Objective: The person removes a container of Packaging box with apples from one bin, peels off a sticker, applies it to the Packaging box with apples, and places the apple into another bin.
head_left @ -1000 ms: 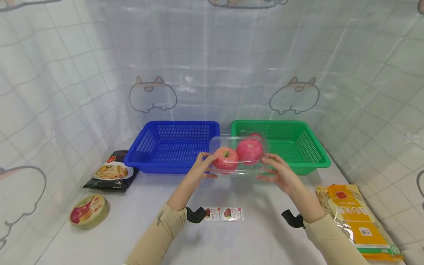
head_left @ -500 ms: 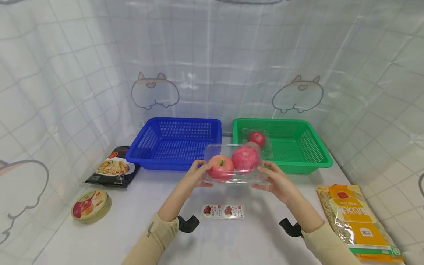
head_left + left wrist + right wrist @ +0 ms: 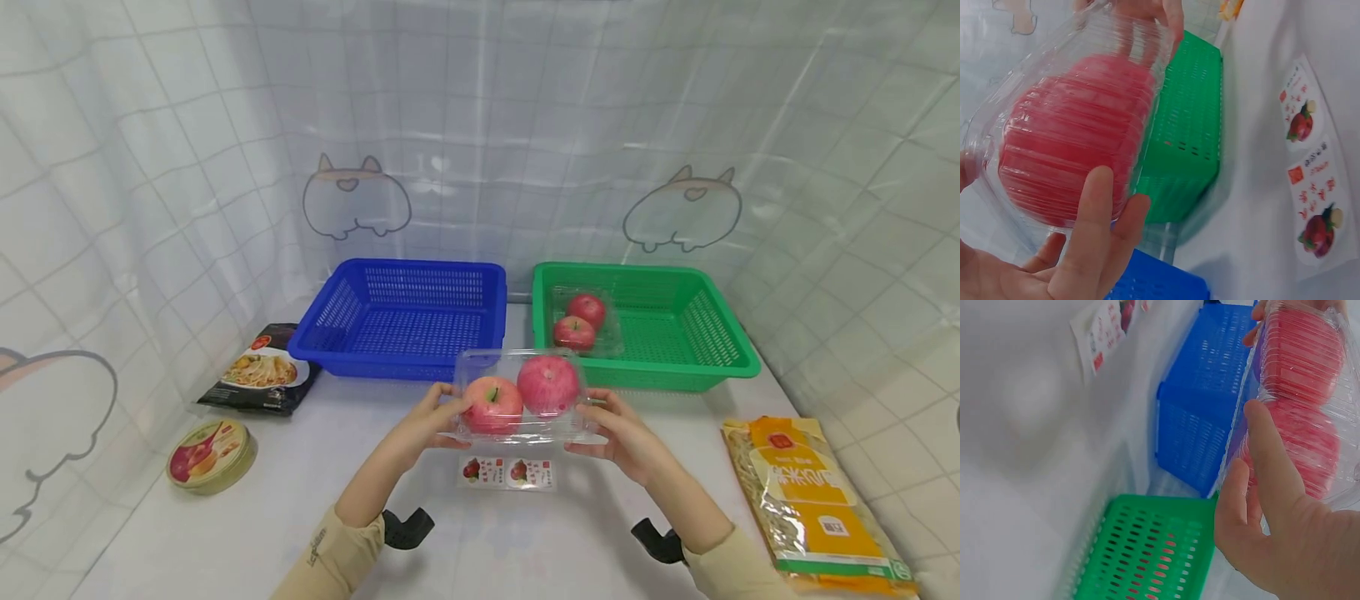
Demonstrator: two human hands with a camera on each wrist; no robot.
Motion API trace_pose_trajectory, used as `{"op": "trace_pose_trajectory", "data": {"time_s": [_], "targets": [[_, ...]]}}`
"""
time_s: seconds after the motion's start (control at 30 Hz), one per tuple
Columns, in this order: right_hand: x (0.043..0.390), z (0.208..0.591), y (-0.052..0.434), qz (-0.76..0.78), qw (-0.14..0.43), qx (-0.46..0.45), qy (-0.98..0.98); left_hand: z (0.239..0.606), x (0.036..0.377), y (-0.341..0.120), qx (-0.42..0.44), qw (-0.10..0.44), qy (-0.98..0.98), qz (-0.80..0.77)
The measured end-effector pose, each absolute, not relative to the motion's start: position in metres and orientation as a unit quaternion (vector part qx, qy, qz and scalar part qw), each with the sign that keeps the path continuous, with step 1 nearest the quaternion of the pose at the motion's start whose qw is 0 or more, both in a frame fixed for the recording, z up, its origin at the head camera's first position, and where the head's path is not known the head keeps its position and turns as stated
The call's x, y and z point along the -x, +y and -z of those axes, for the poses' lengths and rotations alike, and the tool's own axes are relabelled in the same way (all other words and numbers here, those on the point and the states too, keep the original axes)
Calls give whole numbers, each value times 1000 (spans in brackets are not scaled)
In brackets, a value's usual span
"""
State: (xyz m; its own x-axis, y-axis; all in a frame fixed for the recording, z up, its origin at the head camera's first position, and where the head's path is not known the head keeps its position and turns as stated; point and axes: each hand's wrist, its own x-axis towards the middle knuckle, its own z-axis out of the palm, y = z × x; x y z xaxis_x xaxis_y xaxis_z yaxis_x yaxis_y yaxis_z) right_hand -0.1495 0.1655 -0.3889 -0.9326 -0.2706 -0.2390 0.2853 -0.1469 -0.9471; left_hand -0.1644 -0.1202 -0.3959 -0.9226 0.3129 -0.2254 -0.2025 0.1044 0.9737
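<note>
A clear plastic clamshell box (image 3: 480,360) with two red apples (image 3: 548,386) inside is held up over the table. My left hand (image 3: 423,429) grips its left end, and my right hand (image 3: 622,433) grips the right end. In the left wrist view, the fingers (image 3: 1094,200) lie under the ribbed base of the box. The right wrist view shows the fingers (image 3: 1272,444) of the other hand against that base as well. Below the box, a strip of two labels (image 3: 506,473) printed with red fruit lies on the table.
A blue basket (image 3: 405,367) stands at the back left. Beside it, a green basket (image 3: 660,375) holds another clear box with two apples (image 3: 575,333). A black noodle packet (image 3: 258,371) and a round tub (image 3: 212,457) lie left, an orange-and-yellow bag (image 3: 817,500) right.
Both hands have drawn the box of apples back from the baskets toward the body and slightly left. The apples in the green basket, partly hidden before, now show fully.
</note>
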Motion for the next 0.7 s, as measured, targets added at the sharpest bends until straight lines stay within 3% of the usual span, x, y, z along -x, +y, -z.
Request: {"op": "trace_pose_trajectory", "data": {"time_s": [0.47,0.7], "targets": [[143,419,161,755,199,-15,624,421,156,-130,-48,245,722,-645],[144,438,156,756,204,-38,620,434,158,-130,-31,245,720,-648]]}}
